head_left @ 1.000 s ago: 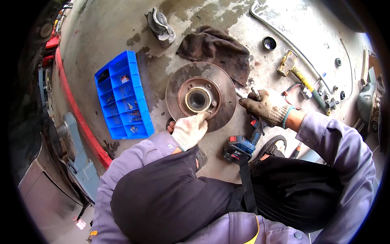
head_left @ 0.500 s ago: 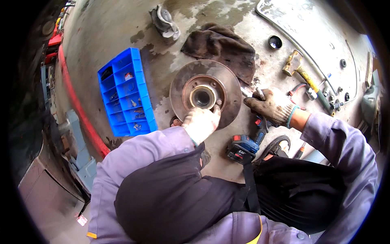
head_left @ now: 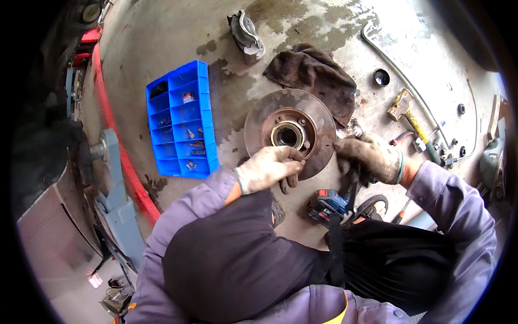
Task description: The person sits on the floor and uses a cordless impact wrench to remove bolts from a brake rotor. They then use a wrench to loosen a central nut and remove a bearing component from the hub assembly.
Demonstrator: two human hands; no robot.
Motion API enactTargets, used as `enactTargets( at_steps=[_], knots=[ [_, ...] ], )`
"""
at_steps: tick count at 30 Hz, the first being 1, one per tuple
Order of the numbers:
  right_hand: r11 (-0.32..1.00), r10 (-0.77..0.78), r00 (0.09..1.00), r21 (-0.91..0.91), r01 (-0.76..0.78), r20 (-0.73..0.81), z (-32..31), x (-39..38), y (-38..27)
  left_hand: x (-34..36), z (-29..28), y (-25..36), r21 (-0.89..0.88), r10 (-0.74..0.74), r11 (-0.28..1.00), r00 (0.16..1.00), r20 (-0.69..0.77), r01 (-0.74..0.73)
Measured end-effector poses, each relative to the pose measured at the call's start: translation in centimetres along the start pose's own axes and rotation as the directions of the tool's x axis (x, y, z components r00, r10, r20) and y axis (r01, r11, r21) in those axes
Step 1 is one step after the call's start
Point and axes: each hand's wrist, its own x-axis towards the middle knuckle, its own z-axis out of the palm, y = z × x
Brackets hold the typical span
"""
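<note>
A rusty brake disc (head_left: 321,124) with a ringed hub (head_left: 286,135) and several studs lies on the floor before me. My left hand (head_left: 270,170), in a pale knit glove, rests at the disc's lower edge with curled fingers; whatever they hold is unclear. My right hand (head_left: 375,159), in a dirtier glove, grips a metal tool beside the disc's right edge, its end partly hidden. A blue-and-black cordless power tool (head_left: 326,208) lies below my hands, near my foot.
A blue compartment tray (head_left: 177,89) of small parts is left, a dark rag (head_left: 307,70) and a metal part (head_left: 245,38) beyond the disc. A hammer (head_left: 400,102), pipe (head_left: 396,67) and rings lie right. Along the left are a red rail (head_left: 108,113) and grey equipment (head_left: 113,200).
My left hand has left the hub area for the lower rim, fingers now curled downward. My right hand has turned slightly lower beside the disc. The whole view has shifted, moving things rightward.
</note>
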Motion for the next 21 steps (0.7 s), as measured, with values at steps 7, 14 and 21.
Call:
enactTargets(
  at_steps=[7,14,21],
  knots=[
    [0.821,-0.507,0.841,-0.192,0.538,0.188,4.6,0.5,-5.5,2.2,-0.8,0.3,-0.372,0.162,0.928,0.918,0.363,-0.016],
    [0.309,-0.783,0.462,-0.384,0.870,0.417,6.0,3.4,-6.4,3.6,-0.8,-0.3,-0.794,0.096,0.572,0.944,0.316,0.208],
    [0.864,-0.504,0.864,-0.022,0.504,-0.003,3.6,1.8,-3.3,0.7,-3.8,-1.3,-0.570,-0.029,0.816,0.991,0.131,0.099]
  ],
)
